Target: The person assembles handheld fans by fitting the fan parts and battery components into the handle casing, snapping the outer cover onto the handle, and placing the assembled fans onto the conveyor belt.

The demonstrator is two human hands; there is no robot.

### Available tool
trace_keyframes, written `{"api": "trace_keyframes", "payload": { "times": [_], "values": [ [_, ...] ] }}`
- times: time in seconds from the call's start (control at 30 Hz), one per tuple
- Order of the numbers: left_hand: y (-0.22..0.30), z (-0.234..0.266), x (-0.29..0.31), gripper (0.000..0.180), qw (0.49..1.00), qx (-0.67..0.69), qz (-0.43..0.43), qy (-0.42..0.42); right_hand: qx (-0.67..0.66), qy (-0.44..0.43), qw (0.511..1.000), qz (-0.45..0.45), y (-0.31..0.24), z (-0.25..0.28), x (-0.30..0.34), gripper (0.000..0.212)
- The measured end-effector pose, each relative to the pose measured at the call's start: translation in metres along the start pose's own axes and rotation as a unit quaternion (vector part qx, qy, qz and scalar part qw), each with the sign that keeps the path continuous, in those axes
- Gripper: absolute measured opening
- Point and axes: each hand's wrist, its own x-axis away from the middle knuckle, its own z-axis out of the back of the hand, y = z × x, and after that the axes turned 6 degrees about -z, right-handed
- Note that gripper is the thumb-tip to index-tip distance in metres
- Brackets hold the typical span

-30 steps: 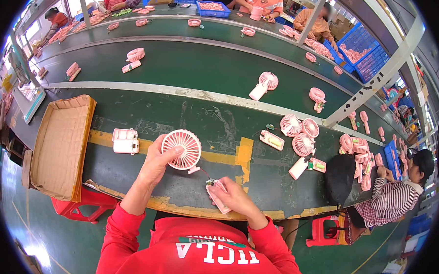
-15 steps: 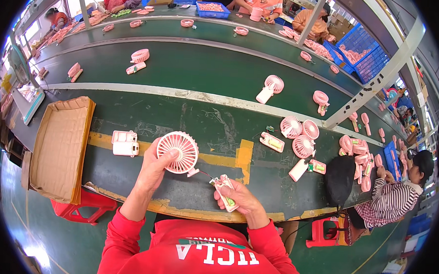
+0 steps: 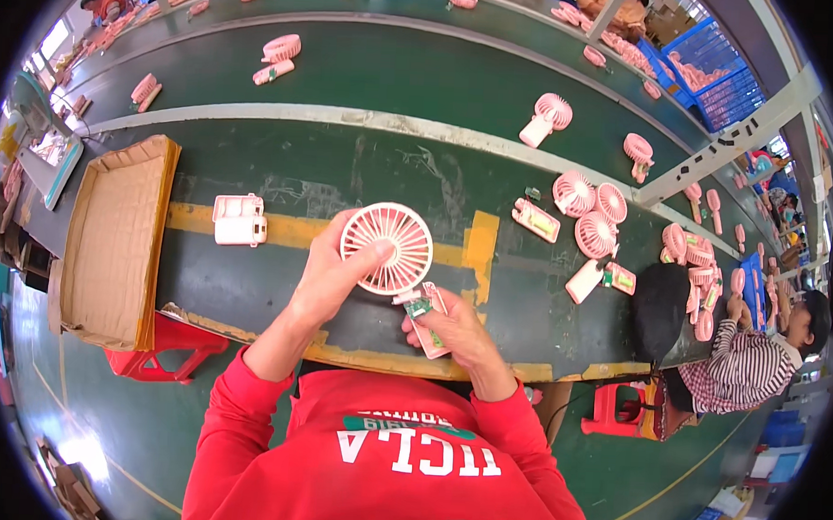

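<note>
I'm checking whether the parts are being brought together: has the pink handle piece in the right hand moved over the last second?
Yes. The handle piece in the right hand has come up from the table's near edge to the fan head.

1. Bright, even light; daylight from windows at upper left.
2. Soft, faint shadows on the counter [image 3: 346, 178].
3. Strong fisheye bending, black vignette at the rim.
4. Centre sharp, edges smeared.
</note>
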Motion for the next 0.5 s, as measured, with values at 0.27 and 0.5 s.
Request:
{"api": "trace_keyframes", "payload": {
  "times": [0.27, 0.5],
  "values": [
    [-0.019, -0.002, 0.001, 0.041, 1.000, 0.008, 0.021, 0.001, -0.015, -0.025, 0.999, 0.021, 0.011, -0.003, 0.006, 0.025],
    [-0.024, -0.005, 0.003, 0.039, 0.999, 0.000, 0.037, 0.004, -0.027, -0.028, 0.997, 0.070, 0.018, -0.009, 0.005, 0.024]
  ]
}}
